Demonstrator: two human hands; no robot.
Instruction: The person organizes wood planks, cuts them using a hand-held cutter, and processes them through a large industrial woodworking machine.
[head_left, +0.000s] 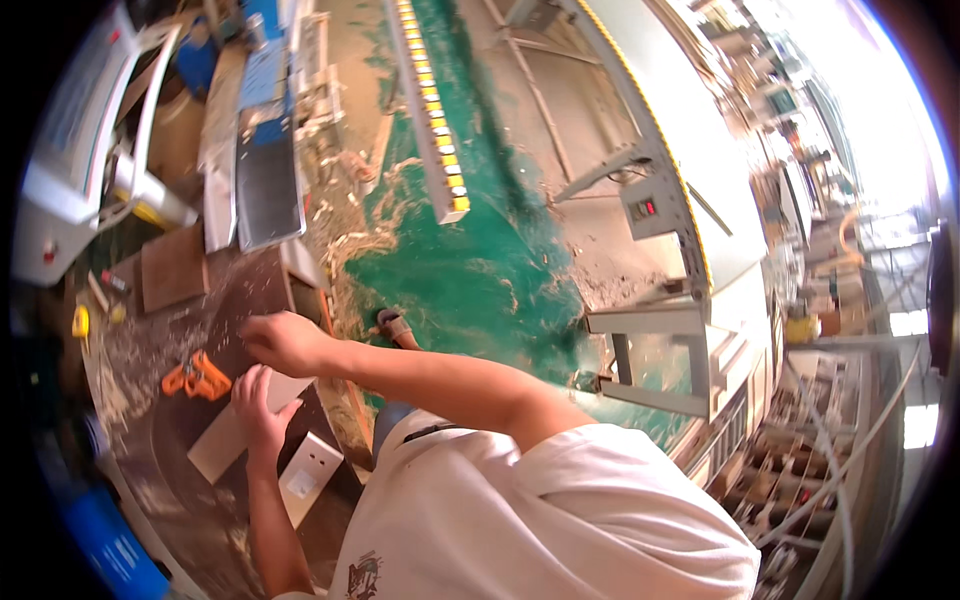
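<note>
Beige board (212,452), lower left, could slide on the dusty counter (247,288) if left hand (262,412) over it slackens; its grip, like that of right hand (288,342), cannot be told.

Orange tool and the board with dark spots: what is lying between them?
The plain board, with the left hand over it, lies between them in the head view.

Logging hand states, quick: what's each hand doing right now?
Left hand: open, on a pale board.
Right hand: looks curled; whether it holds anything can't be told.
</note>
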